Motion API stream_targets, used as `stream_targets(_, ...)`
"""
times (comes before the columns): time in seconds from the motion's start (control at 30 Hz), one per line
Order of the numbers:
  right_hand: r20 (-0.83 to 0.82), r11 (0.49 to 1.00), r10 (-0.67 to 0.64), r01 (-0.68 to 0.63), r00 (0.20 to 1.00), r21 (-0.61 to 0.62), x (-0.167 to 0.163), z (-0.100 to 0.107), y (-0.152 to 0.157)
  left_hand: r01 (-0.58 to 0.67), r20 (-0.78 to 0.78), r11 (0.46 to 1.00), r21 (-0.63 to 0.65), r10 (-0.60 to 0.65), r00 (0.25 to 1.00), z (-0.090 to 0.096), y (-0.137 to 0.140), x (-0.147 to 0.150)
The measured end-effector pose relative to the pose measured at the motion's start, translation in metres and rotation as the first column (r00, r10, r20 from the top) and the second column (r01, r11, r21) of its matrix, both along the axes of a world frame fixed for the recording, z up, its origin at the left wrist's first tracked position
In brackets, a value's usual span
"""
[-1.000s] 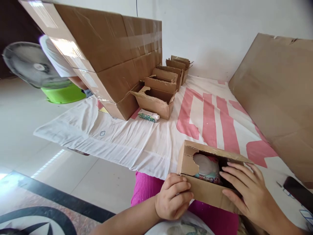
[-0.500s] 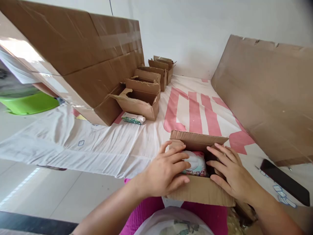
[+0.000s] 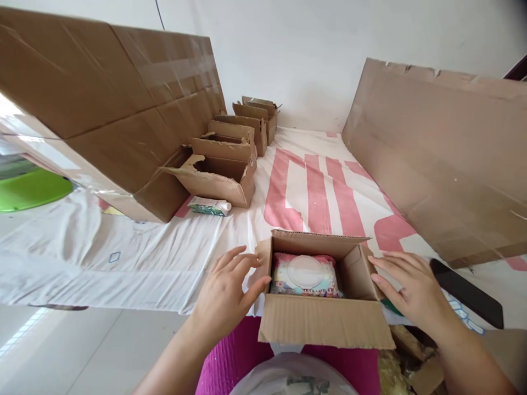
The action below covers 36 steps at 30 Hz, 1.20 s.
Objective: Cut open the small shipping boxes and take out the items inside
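A small open cardboard box (image 3: 325,321) sits at the near edge of the white-and-pink sheet (image 3: 321,186), in front of me. Inside it lies a pack of wet wipes (image 3: 305,274) with a round white lid, face up. My left hand (image 3: 226,293) rests with spread fingers against the box's left wall. At the box's right flap, my right hand (image 3: 405,285) lies with its fingers apart. Neither hand grips anything.
A row of open small cardboard boxes (image 3: 224,173) runs toward the back wall beside a big taped carton (image 3: 102,120). A green-and-white tube box (image 3: 208,206) lies near them. A large cardboard sheet (image 3: 440,159) leans at the right. A black phone (image 3: 467,293) lies right of my right hand.
Both hands came off the wipes pack and moved apart to the box's sides. The box's flaps now stand open, showing the pack. The view swung to the right.
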State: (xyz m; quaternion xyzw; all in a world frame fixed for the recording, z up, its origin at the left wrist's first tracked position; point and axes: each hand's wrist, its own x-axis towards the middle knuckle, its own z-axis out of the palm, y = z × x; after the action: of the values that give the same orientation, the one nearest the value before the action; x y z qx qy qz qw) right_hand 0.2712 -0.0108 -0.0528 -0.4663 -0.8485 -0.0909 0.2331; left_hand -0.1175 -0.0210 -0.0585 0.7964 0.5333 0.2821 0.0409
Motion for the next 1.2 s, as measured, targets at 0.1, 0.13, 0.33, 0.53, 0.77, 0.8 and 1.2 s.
stream_targets(0.1,-0.028,0.999,0.004,-0.005,1.000,-0.036,-0.002,0.000,0.000,0.054,0.068,0.990,-0.129,-0.045,0.997,-0.010,-0.002,0.000)
stream_targets(0.13,-0.041,1.000,-0.010,0.010,0.999,0.003,-0.005,0.003,0.000,0.096,0.106,0.983,-0.159,-0.080,0.991,-0.011,-0.003,0.001)
stream_targets(0.33,0.056,0.992,0.120,-0.118,0.991,-0.049,-0.039,0.018,0.000,0.289,0.240,0.884,-0.367,-0.210,0.948,-0.009,-0.013,0.006)
stream_targets(0.53,0.223,0.969,0.131,-0.078,0.966,-0.233,-0.081,0.015,0.002,0.284,0.279,0.845,-0.452,-0.169,0.945,-0.006,-0.029,0.012)
stream_targets(0.77,0.246,0.928,0.151,-0.052,0.957,-0.368,-0.087,0.012,-0.001,0.270,0.245,0.860,-0.434,-0.175,0.954,-0.015,-0.045,0.011)
stream_targets(0.8,0.247,0.926,0.146,-0.045,0.958,-0.374,-0.086,0.012,-0.003,0.278,0.247,0.862,-0.424,-0.185,0.951,-0.016,-0.046,0.010)
stream_targets(1.2,0.317,0.931,0.101,0.022,0.943,-0.364,-0.091,0.011,-0.010,0.292,0.258,0.894,-0.340,-0.210,0.943,-0.024,-0.053,0.011)
